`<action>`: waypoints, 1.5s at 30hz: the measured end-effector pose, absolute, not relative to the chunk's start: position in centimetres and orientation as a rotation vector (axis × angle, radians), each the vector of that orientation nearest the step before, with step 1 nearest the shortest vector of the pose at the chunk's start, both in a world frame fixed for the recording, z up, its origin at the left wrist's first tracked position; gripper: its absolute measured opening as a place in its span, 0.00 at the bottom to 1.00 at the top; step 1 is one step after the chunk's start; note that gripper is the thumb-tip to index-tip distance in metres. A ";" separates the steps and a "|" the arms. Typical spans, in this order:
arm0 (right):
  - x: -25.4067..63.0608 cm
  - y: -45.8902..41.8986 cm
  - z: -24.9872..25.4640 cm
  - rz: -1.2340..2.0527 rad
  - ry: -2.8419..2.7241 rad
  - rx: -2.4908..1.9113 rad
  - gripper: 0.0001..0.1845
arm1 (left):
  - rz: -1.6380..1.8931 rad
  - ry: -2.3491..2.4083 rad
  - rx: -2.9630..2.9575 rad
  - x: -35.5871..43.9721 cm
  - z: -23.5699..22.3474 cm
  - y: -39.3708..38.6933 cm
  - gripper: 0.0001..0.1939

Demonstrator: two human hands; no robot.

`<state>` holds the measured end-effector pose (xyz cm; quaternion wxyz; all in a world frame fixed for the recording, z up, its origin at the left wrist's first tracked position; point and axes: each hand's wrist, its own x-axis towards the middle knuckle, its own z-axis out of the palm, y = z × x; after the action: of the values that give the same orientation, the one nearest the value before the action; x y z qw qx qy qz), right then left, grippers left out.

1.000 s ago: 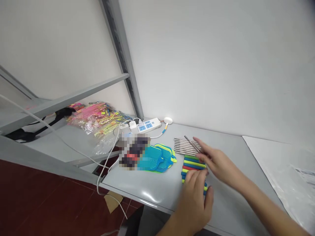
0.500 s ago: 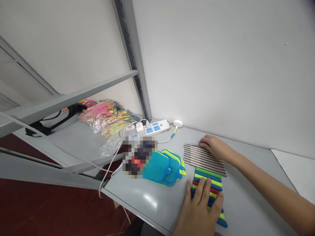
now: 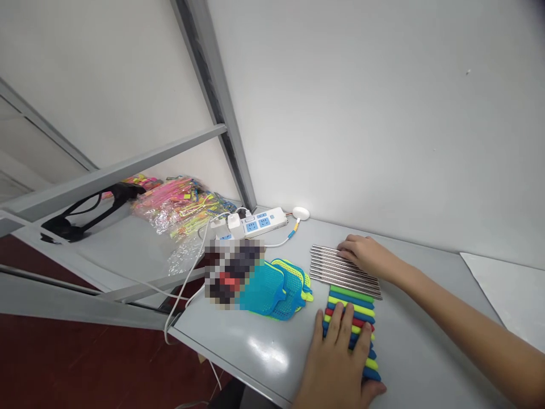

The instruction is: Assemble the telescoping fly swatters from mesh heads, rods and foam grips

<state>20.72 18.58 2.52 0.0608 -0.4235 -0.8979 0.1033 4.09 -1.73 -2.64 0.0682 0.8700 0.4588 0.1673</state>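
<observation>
Spread flat, my left hand (image 3: 334, 358) lies over a row of coloured tubes (image 3: 357, 310) in green, blue, yellow and red. Its thumb rests beside the lowest blue tube, and the palm hides part of the row. Just beyond the tubes, several thin metal rods (image 3: 336, 268) lie side by side on the grey table (image 3: 409, 341). My right hand (image 3: 361, 254) rests on the far side of these rods, fingers lightly bent and touching them; its fingertips show only in part. Left of the rods is a stack of blue and yellow perforated mesh pieces (image 3: 289, 289).
A power strip (image 3: 266, 221) with plugs and cables stands by the wall, near a small white device (image 3: 301, 213). Metal frame bars (image 3: 128, 162) cross the left side. Behind them lie bagged colourful strips (image 3: 183, 201) and a black strap-like object (image 3: 93, 210). A white sheet (image 3: 502, 289) lies right.
The view has shifted slightly, moving the scene leftward. My left thumb now shows below the lowest tube. Both hands stay on the tubes and rods, and the farthest rod lies closer to the others.
</observation>
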 end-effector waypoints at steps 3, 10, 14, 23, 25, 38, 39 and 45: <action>20.7 18.9 2.3 0.256 -2.711 -1.281 0.21 | 0.478 1.383 2.585 4.3 -2.2 -1.1 0.40; 20.8 20.3 1.7 0.127 -2.692 -1.296 0.24 | 0.458 1.412 2.509 5.1 -1.7 0.9 0.37; 21.0 21.0 1.5 0.071 -2.691 -1.299 0.23 | 0.462 1.413 2.496 5.4 -1.3 1.5 0.36; 21.4 20.4 0.9 -0.070 -2.688 -1.298 0.23 | 0.530 1.361 2.524 4.8 0.0 1.0 0.36; 21.4 19.9 1.2 -0.109 -2.689 -1.290 0.22 | 0.617 1.321 2.547 3.6 0.6 0.6 0.31; 23.4 8.5 3.6 -0.206 -2.652 -1.054 0.17 | 0.734 2.018 2.234 -6.3 -1.4 -0.4 0.26; 23.8 7.5 3.5 -0.202 -2.649 -1.054 0.17 | 0.687 2.016 2.250 -5.9 -1.4 -0.3 0.28; 26.5 2.5 2.9 -0.216 -2.615 -1.050 0.19 | 0.618 1.917 2.327 -3.2 -1.2 0.6 0.30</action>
<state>26.55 2.51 2.93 0.1573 -0.3668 -0.9138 -0.0754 -3.20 0.58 -1.24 0.0321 0.7557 0.6226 0.2009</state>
